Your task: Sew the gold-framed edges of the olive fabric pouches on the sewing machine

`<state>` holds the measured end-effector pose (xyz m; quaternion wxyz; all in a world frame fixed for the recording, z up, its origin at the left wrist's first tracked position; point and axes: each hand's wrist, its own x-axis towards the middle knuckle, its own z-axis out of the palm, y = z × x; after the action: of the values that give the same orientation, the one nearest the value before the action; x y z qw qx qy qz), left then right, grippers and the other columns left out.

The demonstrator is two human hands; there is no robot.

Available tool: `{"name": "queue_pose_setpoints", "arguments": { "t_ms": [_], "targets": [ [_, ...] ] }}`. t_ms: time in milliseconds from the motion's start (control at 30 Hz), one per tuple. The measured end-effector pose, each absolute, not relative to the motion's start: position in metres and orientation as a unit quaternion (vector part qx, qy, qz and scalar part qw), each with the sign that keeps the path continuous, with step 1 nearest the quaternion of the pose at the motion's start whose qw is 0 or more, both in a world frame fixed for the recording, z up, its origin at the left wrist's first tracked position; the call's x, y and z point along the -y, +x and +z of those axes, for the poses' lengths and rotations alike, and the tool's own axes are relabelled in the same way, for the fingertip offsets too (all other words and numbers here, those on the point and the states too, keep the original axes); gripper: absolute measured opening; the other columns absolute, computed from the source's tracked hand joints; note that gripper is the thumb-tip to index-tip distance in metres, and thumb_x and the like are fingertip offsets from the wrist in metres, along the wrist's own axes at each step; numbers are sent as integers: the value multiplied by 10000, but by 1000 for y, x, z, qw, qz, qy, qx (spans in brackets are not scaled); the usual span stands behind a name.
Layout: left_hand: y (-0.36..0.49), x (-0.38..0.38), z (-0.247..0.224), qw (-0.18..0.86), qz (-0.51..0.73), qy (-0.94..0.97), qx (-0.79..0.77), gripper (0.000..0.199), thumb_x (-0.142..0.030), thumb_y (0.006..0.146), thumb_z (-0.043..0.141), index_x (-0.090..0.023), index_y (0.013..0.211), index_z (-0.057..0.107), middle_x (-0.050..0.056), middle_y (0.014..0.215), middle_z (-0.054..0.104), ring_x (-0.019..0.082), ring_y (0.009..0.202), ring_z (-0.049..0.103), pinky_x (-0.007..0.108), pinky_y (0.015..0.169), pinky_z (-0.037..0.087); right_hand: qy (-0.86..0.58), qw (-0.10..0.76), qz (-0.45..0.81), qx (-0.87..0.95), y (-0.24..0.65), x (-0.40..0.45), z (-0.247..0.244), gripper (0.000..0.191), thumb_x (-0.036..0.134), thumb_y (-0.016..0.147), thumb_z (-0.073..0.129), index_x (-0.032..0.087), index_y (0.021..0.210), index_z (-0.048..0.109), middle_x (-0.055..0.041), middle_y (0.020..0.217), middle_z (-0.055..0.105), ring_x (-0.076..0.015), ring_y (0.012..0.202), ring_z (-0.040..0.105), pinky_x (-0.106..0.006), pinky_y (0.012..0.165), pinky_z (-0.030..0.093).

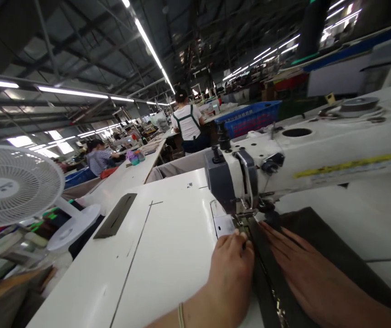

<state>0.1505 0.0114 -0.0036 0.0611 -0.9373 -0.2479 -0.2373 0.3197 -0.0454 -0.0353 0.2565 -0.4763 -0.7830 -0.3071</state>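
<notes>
A white sewing machine (pixel 246 182) stands over the white table, with dark olive fabric (pixel 318 232) running under its presser foot (pixel 246 216). Along the fabric lies a dark zipper (pixel 278 303) with shiny metal glints. My left hand (pixel 232 266) has its fingers curled and pinched at the fabric's left edge, just in front of the presser foot. Flat on the fabric to the right of the zipper rests my right hand (pixel 294 259), fingers stretched toward the needle area. Its fingertips are partly hidden beside the machine head.
A dark olive fabric piece (pixel 116 216) with a slit lies on the table's left side. Beyond that edge stands a white fan (pixel 18 187). A blue basket (pixel 250 117) sits behind the machine. Two people (pixel 187 120) work at tables farther off.
</notes>
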Motion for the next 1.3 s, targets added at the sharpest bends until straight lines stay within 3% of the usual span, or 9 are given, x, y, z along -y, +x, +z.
{"name": "queue_pose_setpoints", "arguments": {
  "t_ms": [367, 700, 967, 1300],
  "targets": [
    [153, -19, -12, 90, -286, -927, 223, 261, -94, 954, 363, -81, 932, 623, 106, 974, 662, 220, 956, 633, 332, 817, 551, -445, 230, -308, 809, 328, 41, -31, 638, 110, 766, 372, 85, 1404, 371, -116, 1163, 645, -230, 1068, 582, -397, 898, 432],
    [154, -18, -18, 81, -255, -933, 242, 252, -94, 956, 363, -76, 966, 614, 118, 1041, 653, 217, 984, 625, 353, 858, 542, -452, 221, -294, 813, 326, 42, -23, 632, 96, 769, 363, 10, 1395, 339, -161, 1138, 647, -230, 1066, 589, -405, 905, 418],
    [154, -21, -15, 99, -243, -938, 226, 268, -93, 958, 347, -73, 966, 614, 138, 1028, 653, 235, 982, 629, 360, 806, 555, -461, 234, -254, 818, 327, 42, -27, 655, 81, 769, 357, 43, 1422, 320, -157, 1183, 627, -241, 1080, 582, -422, 920, 426],
    [154, -21, -2, 72, -186, -950, 242, 167, -97, 912, 470, -68, 1003, 607, 142, 1050, 637, 225, 891, 621, 357, 808, 558, -510, 217, -212, 805, 321, 44, -37, 618, 90, 809, 342, 82, 1427, 337, -175, 1281, 560, -259, 1153, 541, -470, 962, 420]
  ]
}}
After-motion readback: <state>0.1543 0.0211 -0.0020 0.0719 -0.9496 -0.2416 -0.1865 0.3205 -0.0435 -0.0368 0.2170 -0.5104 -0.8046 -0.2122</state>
